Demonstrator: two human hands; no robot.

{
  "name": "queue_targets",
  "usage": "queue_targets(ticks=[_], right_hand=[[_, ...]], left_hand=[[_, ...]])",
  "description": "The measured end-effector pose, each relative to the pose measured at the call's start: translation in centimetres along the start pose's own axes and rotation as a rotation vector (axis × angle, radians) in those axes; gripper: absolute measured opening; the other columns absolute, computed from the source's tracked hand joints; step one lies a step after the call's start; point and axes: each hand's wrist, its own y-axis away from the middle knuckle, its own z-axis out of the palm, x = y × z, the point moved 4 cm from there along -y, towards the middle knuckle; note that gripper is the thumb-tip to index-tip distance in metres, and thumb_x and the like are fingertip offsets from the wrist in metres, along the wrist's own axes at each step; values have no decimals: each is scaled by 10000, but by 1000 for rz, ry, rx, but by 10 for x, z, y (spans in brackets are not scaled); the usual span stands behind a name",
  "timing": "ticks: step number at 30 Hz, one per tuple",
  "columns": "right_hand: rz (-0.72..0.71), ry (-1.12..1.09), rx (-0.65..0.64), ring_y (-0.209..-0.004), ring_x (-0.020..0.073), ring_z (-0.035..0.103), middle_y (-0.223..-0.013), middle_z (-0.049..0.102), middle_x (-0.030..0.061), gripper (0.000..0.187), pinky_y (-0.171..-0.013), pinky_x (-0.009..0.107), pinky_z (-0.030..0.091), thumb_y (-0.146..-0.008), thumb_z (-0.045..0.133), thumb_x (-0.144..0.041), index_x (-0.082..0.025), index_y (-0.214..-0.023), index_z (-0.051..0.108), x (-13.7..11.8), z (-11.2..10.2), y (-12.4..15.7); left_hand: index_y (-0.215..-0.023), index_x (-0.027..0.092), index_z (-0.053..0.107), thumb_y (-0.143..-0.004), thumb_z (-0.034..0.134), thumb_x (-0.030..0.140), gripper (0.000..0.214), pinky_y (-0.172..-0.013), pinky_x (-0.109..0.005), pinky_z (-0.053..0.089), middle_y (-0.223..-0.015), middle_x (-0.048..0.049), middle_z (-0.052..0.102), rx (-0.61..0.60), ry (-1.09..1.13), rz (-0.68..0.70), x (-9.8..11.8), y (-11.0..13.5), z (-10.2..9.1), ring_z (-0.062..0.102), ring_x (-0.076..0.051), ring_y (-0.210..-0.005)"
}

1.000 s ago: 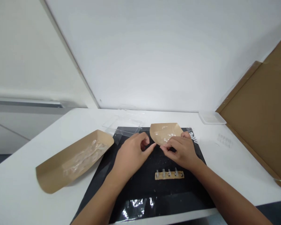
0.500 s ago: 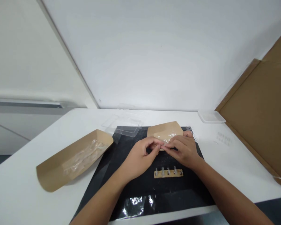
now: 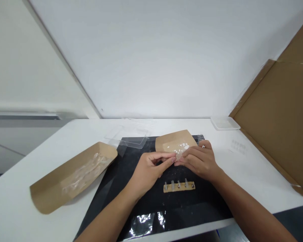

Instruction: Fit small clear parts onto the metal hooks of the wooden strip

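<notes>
My left hand (image 3: pixel 153 168) pinches thumb and forefinger together over the black mat (image 3: pixel 143 188); whatever lies between the tips is too small to name. Curled fingers of my right hand (image 3: pixel 200 161) meet those tips from the right, and what they hold is hidden. A tiny shiny metal spot shows at its upper knuckles; I cannot tell whether it is a ring or a held part. Just behind both hands lies a brown card tray (image 3: pixel 166 139) with small white pieces (image 3: pixel 183 146). Nearer me, a tan strip (image 3: pixel 169 189) carries several upright clear pieces and small metal bits.
On the left, a long brown card tray (image 3: pixel 47 188) holds clear plastic bags (image 3: pixel 86 173). Clear plastic lids (image 3: pixel 136 137) lie at the back. A shallow white container (image 3: pixel 224 123) stands back right beside a large cardboard sheet (image 3: pixel 275 117). A white wall rises behind.
The view has shifted slightly. The fingertips of my two hands are a little further apart, and the shiny spot at my right hand has come into sight.
</notes>
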Motion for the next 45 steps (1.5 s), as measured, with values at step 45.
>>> queue_targets(ticks=[45], right_hand=[[471,-696,-203,-630,110,656,-925,686,19,423,-598,248,574,-726,943,-515,-213,-939,737,7,-14,82]], left_hand=[[-1087,158,754,-1077,574,213,189,-819,-353,584,-930,-61,779,-169,-572,720,-2,11,32,649,-198,-900]])
